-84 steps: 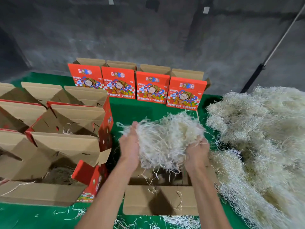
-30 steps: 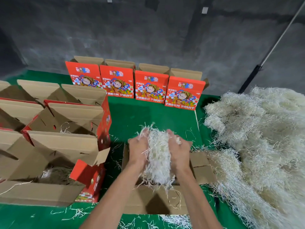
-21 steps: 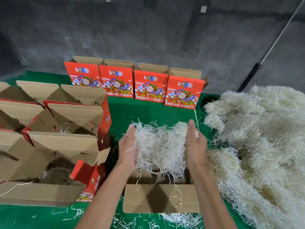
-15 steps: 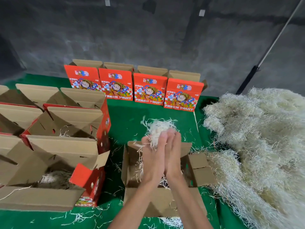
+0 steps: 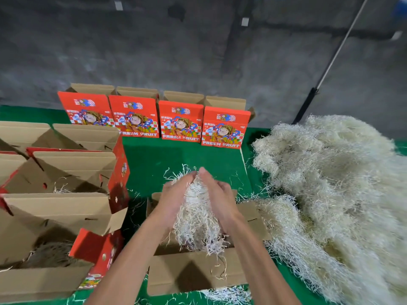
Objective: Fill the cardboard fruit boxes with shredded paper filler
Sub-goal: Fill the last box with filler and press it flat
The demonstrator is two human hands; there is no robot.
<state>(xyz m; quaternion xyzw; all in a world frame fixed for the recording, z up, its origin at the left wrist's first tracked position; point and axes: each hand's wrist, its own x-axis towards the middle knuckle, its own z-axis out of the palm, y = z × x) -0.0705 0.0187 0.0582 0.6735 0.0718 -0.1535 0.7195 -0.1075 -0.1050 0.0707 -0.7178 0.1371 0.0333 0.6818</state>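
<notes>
I see my left hand (image 5: 176, 201) and right hand (image 5: 217, 198) pressing a clump of white shredded paper (image 5: 197, 219) between flat palms, fingers straight. The open brown cardboard box (image 5: 193, 271) sits right under the clump, so I think it only has to go straight down. The big pile of paper shreds (image 5: 330, 194) lies nearer my right hand.

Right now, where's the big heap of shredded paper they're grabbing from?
The loose heap of shredded paper lies on the green table at the right of the head view, beside the open box under both hands.
</notes>
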